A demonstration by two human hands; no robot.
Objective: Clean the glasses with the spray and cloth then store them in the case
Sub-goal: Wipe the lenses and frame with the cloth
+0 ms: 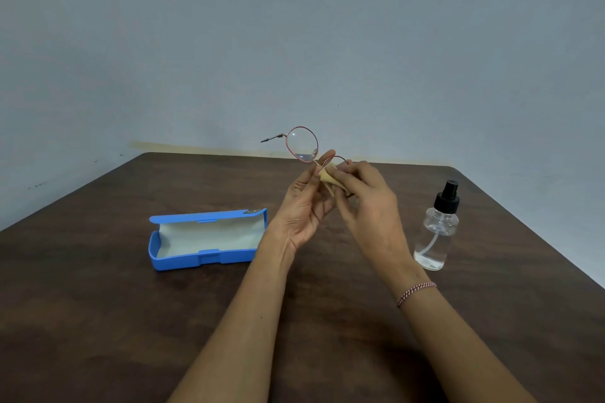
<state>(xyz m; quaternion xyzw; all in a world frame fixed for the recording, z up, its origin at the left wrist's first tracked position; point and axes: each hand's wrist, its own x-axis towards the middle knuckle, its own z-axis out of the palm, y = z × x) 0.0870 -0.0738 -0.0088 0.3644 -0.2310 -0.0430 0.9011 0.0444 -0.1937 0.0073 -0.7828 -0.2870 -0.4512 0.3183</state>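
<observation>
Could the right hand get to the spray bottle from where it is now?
Probably yes: the spray bottle stands upright just beside the right hand with bare table between. But that hand holds the cloth against the glasses.

Between your hands you have round glasses [302, 144] with a thin reddish metal rim and clear, glossy lenses that catch a small glint. Against them is a soft, matt tan cloth [330, 177]. Left of your hands, the open blue case [183, 260] is smooth plastic with a pale matt lining. To their right, the spray bottle [435, 232] is clear glossy plastic with a black cap. Beneath them, the dark brown counter [98, 320] shows wood grain with a dull sheen.
</observation>
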